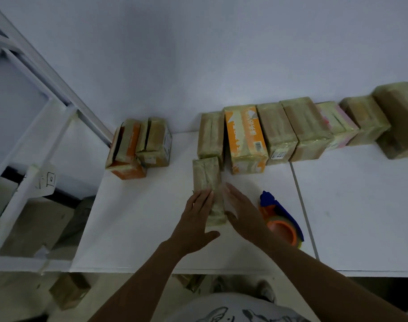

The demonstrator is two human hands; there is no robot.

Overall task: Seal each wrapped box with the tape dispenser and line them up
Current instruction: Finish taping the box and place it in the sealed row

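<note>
Left hand (196, 219) and right hand (242, 212), fingers straight, press either side of the slim tan wrapped box (206, 180), just short of the wall-side row of wrapped boxes (279, 133). Blue-and-orange tape dispenser (283, 220) lies idle beside the right hand. Two orange-and-tan boxes at left (138, 147) look still to do.

**Tan wraps, orange and blue accents**

The table (138, 228) is white, the wall (198, 43) pale grey-blue. The near box (206, 177) is olive-tan, as is most of the row (307, 126). The orange box (244, 140) carries white print and a barcode. The dispenser (284, 212) is blue, its roll (283, 231) orange.
</note>
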